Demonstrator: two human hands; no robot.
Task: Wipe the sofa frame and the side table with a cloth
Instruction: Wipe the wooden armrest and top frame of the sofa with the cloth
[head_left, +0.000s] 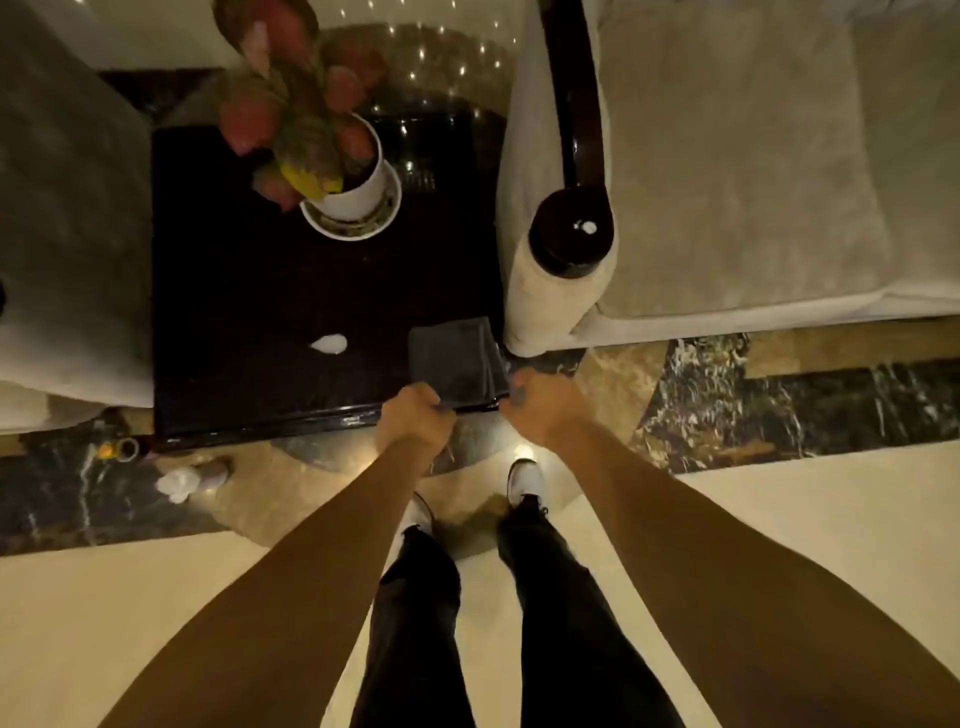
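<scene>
A folded dark grey cloth (457, 358) lies on the near right corner of the dark glossy side table (249, 291). My left hand (413, 415) pinches the cloth's near left corner. My right hand (537, 402) is closed at the cloth's near right corner, touching it. A white blob (328, 343) sits on the table top left of the cloth. The sofa's dark wooden arm frame (571, 228) rises right of the table, with a small white blob (588, 227) on its round end.
A white pot of pink flowers (358, 192) on a saucer stands at the table's back. A grey upholstered chair (67, 218) flanks the table's left side. A crumpled white item (179, 480) and tape rolls (126, 448) lie on the marble floor. My feet stand close to the table.
</scene>
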